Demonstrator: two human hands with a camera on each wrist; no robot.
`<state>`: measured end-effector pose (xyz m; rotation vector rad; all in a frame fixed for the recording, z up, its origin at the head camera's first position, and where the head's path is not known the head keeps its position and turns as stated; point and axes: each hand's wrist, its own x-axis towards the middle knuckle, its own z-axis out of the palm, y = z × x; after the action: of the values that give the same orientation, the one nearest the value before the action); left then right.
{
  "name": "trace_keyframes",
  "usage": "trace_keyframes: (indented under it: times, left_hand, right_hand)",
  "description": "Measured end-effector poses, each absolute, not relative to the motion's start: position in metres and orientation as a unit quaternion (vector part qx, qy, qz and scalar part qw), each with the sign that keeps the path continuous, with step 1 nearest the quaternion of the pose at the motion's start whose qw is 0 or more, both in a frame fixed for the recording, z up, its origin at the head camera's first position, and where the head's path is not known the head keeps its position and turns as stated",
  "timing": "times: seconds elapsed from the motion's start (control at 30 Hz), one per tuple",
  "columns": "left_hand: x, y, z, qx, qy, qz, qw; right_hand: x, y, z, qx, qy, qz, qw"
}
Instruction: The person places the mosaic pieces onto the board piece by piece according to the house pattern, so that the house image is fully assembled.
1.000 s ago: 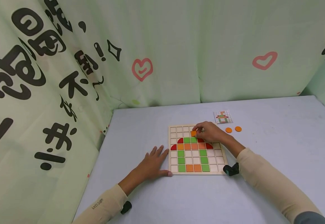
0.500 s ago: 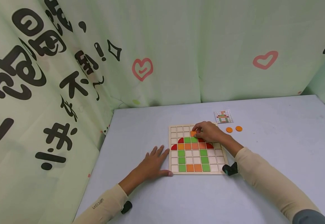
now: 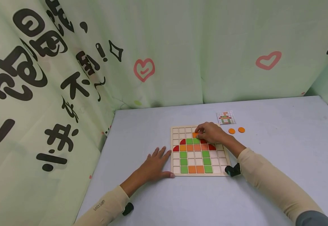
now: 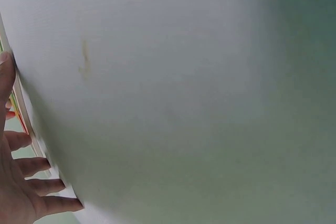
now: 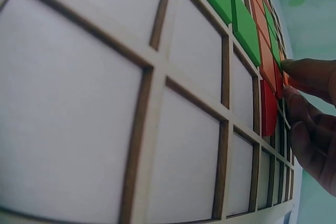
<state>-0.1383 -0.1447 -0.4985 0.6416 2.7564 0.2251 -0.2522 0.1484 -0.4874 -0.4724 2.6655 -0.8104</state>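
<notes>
A wooden grid board (image 3: 200, 175) lies on the table, with green, orange and red tiles set in several of its cells. My right hand (image 3: 210, 131) is over the upper part of the board, its thumb and fingertips pinching an orange square tile (image 3: 194, 135) at a cell above the green pair. The fingers partly hide that tile. In the right wrist view, the hand (image 5: 315, 114) is at the far side of the grid, past a red rounded tile (image 5: 269, 108). My left hand (image 3: 154, 164) rests with spread fingers against the board's left edge.
Two orange round pieces (image 3: 236, 130) lie right of the board. Behind them is a small card (image 3: 226, 117) printted with a coloured grid figure. A pale curtain (image 3: 175, 56) with hearts and black lettering hangs behind the white table (image 3: 265, 188).
The orange square tile has come down slightly into its cell, with my right fingers still at it. My left hand has kept its place at the board's edge.
</notes>
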Motion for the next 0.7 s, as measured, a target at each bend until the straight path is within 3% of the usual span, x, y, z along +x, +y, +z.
trace_keyframes:
  times: [0.37,0.7]
  left_hand:
    - [-0.138,-0.144,-0.498,0.224,0.96,0.073,0.151]
    - [-0.138,-0.143,-0.5,0.219,0.961,0.07,0.155]
  right_hand:
    - [-0.251,0.152,-0.489,-0.169,0.924,-0.304,0.157]
    - [-0.245,0.186,-0.495,-0.19,0.91,-0.354,0.102]
